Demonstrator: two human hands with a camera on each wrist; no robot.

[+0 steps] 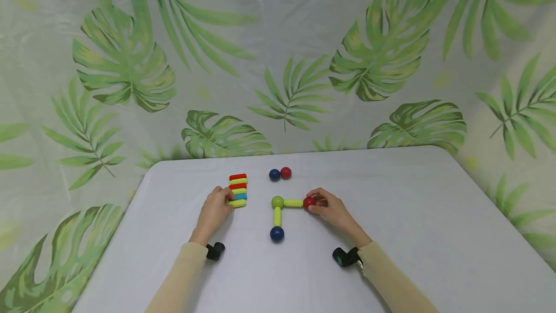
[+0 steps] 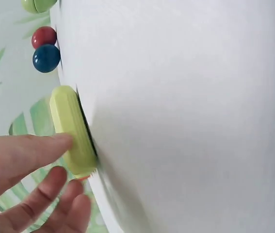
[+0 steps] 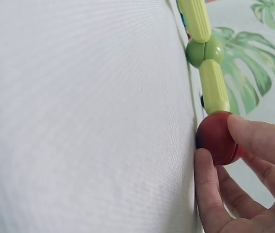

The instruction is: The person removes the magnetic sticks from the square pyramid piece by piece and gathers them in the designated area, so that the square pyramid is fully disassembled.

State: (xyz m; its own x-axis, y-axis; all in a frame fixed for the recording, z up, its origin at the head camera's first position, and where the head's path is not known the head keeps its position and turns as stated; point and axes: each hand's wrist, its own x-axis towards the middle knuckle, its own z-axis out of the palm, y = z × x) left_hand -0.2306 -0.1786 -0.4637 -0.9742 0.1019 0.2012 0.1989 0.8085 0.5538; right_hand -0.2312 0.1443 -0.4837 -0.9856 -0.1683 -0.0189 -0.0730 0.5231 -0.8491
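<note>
My left hand [image 1: 215,208] is over the left ends of a row of short coloured sticks. Its thumb touches the nearest yellow-green stick [image 2: 69,121], while the other fingers curl loosely beside that stick's end in the left wrist view. With thumb and fingers my right hand [image 1: 332,209] holds a red ball [image 3: 217,138]. That ball sits at the right end of a yellow-green stick [image 1: 293,203]. The stick's other end meets a green ball [image 1: 277,202]. A second yellow-green stick [image 1: 277,217] runs from the green ball down to a dark blue ball [image 1: 277,234].
Farther back, a loose blue ball [image 1: 274,175] and red ball [image 1: 285,173] lie side by side. The row on the left has red sticks [image 1: 237,177], yellow-green ones and a blue stick [image 1: 241,196]. A white cloth covers the table [image 1: 412,206]; a leaf-patterned curtain [image 1: 295,37] hangs behind.
</note>
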